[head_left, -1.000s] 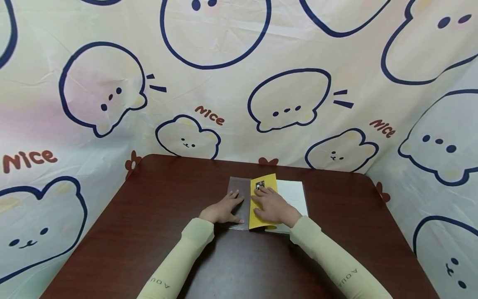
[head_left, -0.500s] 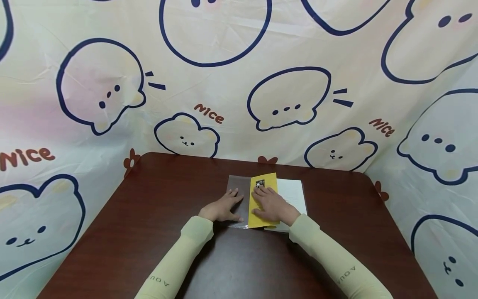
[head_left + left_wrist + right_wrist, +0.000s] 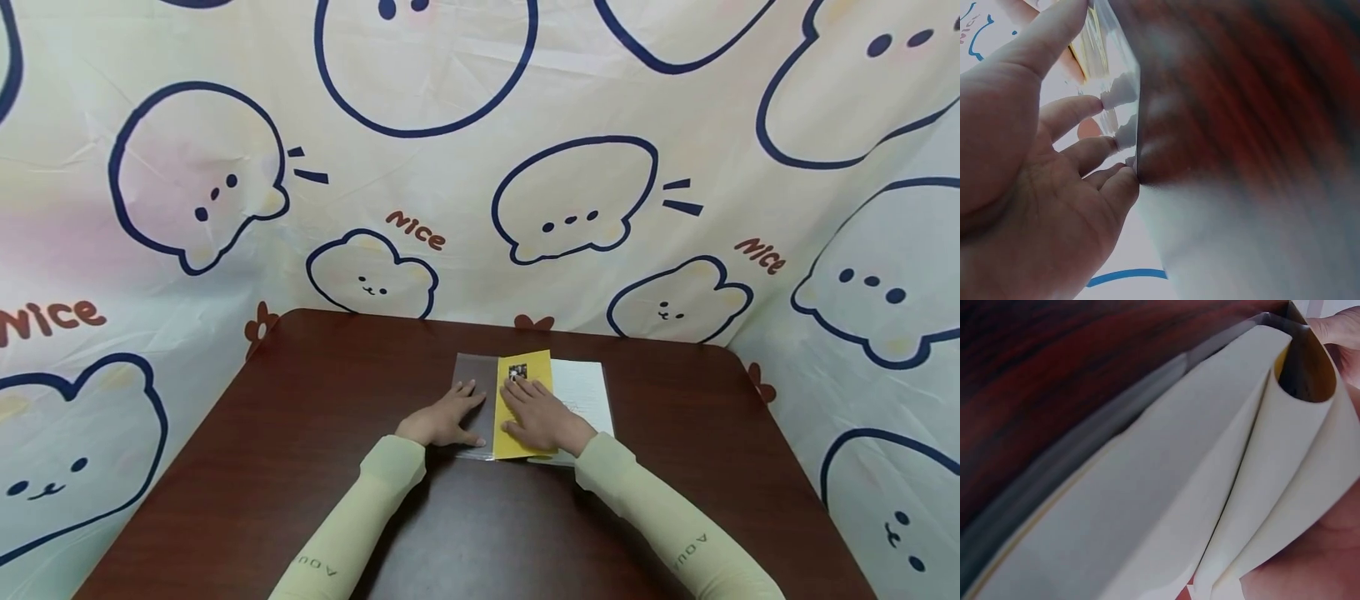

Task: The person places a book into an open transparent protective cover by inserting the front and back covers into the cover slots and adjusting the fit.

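A book lies open near the far side of the table, inside a clear plastic cover (image 3: pixel 474 368). My left hand (image 3: pixel 444 418) rests spread on the cover's left flap; in the left wrist view its fingertips meet the shiny plastic. Across the yellow cover sheet (image 3: pixel 537 363), which bears a small dark picture, my right hand (image 3: pixel 547 418) lies flat with straight fingers. White pages (image 3: pixel 588 387) show to the right, partly under that hand and sleeve. In the right wrist view, the sheet curves over in a loop (image 3: pixel 1291 419) beside the thick white page block (image 3: pixel 1135 481).
The dark brown table (image 3: pixel 330 392) extends around the book on all sides. A cloth backdrop (image 3: pixel 465 183) with cartoon outlines hangs behind the table and along both sides.
The yellow sheet lies slightly flatter under the right hand, which has shifted a little left on it. The left hand stays in place on the plastic flap.
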`<control>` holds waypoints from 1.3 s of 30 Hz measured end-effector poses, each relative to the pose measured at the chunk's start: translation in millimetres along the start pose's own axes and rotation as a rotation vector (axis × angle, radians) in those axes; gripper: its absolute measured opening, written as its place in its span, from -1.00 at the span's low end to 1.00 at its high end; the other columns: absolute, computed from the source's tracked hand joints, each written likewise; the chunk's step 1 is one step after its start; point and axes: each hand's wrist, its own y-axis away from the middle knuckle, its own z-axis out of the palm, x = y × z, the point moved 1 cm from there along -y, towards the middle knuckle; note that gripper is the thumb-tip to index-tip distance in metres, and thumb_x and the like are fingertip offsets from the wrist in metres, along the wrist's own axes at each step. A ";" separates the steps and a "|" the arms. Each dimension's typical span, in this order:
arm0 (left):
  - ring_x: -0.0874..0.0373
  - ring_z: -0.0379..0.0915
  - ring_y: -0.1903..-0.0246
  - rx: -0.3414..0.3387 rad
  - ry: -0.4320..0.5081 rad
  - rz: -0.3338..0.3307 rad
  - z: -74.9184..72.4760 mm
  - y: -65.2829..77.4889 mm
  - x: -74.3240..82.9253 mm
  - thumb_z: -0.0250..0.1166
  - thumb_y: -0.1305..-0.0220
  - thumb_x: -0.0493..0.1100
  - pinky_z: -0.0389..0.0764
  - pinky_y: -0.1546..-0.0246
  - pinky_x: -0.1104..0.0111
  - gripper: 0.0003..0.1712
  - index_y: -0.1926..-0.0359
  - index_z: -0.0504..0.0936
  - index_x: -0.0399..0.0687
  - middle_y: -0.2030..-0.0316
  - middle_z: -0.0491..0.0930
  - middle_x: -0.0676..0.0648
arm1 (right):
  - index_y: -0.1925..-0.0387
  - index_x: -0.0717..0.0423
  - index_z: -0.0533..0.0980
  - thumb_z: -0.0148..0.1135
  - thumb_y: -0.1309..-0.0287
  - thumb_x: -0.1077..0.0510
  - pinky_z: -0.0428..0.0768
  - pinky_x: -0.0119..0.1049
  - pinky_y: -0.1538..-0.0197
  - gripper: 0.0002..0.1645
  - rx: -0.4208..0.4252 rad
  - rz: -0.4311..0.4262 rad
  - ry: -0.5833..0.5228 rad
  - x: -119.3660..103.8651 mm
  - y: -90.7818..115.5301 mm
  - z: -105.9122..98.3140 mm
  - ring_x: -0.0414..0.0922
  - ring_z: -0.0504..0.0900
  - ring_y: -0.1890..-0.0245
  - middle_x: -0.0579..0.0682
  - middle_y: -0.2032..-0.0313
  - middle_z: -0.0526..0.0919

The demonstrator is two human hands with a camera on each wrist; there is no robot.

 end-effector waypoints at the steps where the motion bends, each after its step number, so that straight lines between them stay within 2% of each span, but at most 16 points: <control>1: -0.10 -0.34 -0.51 0.000 -0.001 -0.002 -0.1 -0.3 -0.3 0.37 -0.11 0.18 0.13 -0.38 -0.05 0.01 -0.48 0.11 0.05 -0.53 -0.18 -0.12 | -0.50 0.09 -0.03 -0.26 -0.43 -0.27 -0.06 0.00 -0.50 -0.19 -0.001 0.000 0.004 0.0 -0.8 0.6 0.05 -0.11 -0.52 0.06 -0.51 -0.05; 8: -0.11 -0.33 -0.51 -0.001 -0.002 -0.008 -1.0 0.2 -0.8 0.37 -0.12 0.18 0.12 -0.38 -0.05 0.00 -0.49 0.11 0.05 -0.52 -0.17 -0.12 | -0.50 0.11 -0.07 -0.27 -0.44 -0.26 -0.09 -0.02 -0.50 -0.17 0.008 0.007 -0.018 -1.4 -5.6 3.6 0.04 -0.15 -0.52 0.06 -0.52 -0.09; 15: -0.10 -0.34 -0.51 -0.010 0.002 -0.016 -0.1 -0.4 0.0 0.38 -0.11 0.19 0.13 -0.38 -0.05 0.01 -0.49 0.10 0.06 -0.53 -0.18 -0.11 | -0.48 0.18 0.02 -0.20 -0.43 -0.23 -0.03 0.00 -0.49 -0.19 0.054 -0.033 -0.032 -8.3 -6.5 0.1 0.06 -0.07 -0.51 0.11 -0.49 0.02; 21: -0.09 -0.35 -0.51 -0.011 0.008 -0.017 -1.1 -0.6 0.6 0.37 -0.11 0.21 0.15 -0.37 -0.04 0.02 -0.49 0.10 0.07 -0.53 -0.19 -0.10 | -0.47 0.19 0.03 -0.20 -0.42 -0.24 -0.02 -0.01 -0.49 -0.17 0.047 -0.026 -0.021 -12.1 -8.8 -5.7 0.05 -0.05 -0.51 0.12 -0.49 0.03; 24: -0.09 -0.36 -0.51 -0.011 0.017 -0.019 -2.4 -0.3 0.7 0.37 -0.11 0.20 0.15 -0.37 -0.04 0.02 -0.49 0.10 0.07 -0.53 -0.19 -0.09 | -0.47 0.21 0.02 -0.20 -0.44 -0.19 -0.01 -0.02 -0.49 -0.21 0.062 -0.022 -0.078 -10.5 -11.2 -7.4 0.05 -0.03 -0.50 0.14 -0.48 0.05; 29: -0.04 -0.36 -0.52 -0.015 0.031 -0.041 -3.2 0.8 0.5 0.39 -0.10 0.19 0.14 -0.38 -0.02 0.02 -0.49 0.10 0.11 -0.53 -0.19 -0.05 | -0.44 0.17 0.12 -0.21 -0.45 0.10 0.20 -0.08 -0.43 -0.40 0.155 -0.013 -0.332 -0.1 -15.5 -7.0 -0.03 0.18 -0.43 0.09 -0.43 0.21; 31: -0.03 -0.35 -0.52 -0.018 0.036 -0.054 -3.0 1.2 0.4 0.39 -0.09 0.19 0.14 -0.38 -0.02 0.02 -0.49 0.10 0.13 -0.53 -0.18 -0.03 | -0.40 0.16 0.21 -0.20 -0.42 0.19 0.24 -0.09 -0.41 -0.45 0.202 -0.021 -0.392 4.6 -15.7 -5.9 -0.05 0.22 -0.42 0.07 -0.41 0.26; 33: -0.03 -0.35 -0.52 -0.017 0.042 -0.059 -3.0 1.4 0.6 0.40 -0.08 0.19 0.14 -0.38 -0.03 0.02 -0.48 0.11 0.14 -0.53 -0.17 -0.03 | -0.36 0.16 0.28 -0.18 -0.40 0.19 0.18 -0.07 -0.43 -0.47 0.245 -0.019 -0.363 8.3 -14.9 -4.3 -0.01 0.18 -0.43 0.07 -0.40 0.28; 36: -0.03 -0.34 -0.52 -0.018 0.047 -0.057 -2.6 1.7 0.9 0.40 -0.08 0.19 0.15 -0.37 -0.04 0.02 -0.48 0.11 0.15 -0.53 -0.17 -0.03 | -0.28 0.16 0.39 -0.12 -0.32 0.13 0.05 0.02 -0.47 -0.47 0.310 0.019 -0.258 12.0 -12.4 -1.8 0.10 0.08 -0.46 0.14 -0.40 0.26; 39: -0.02 -0.36 -0.52 -0.018 0.044 -0.055 -1.3 1.4 0.9 0.39 -0.09 0.20 0.13 -0.38 -0.04 0.02 -0.49 0.10 0.16 -0.53 -0.18 -0.02 | -0.28 0.13 0.41 -0.06 -0.30 0.04 0.04 0.04 -0.47 -0.44 0.322 0.081 -0.224 14.7 -9.3 0.2 0.16 0.01 -0.48 0.18 -0.42 0.21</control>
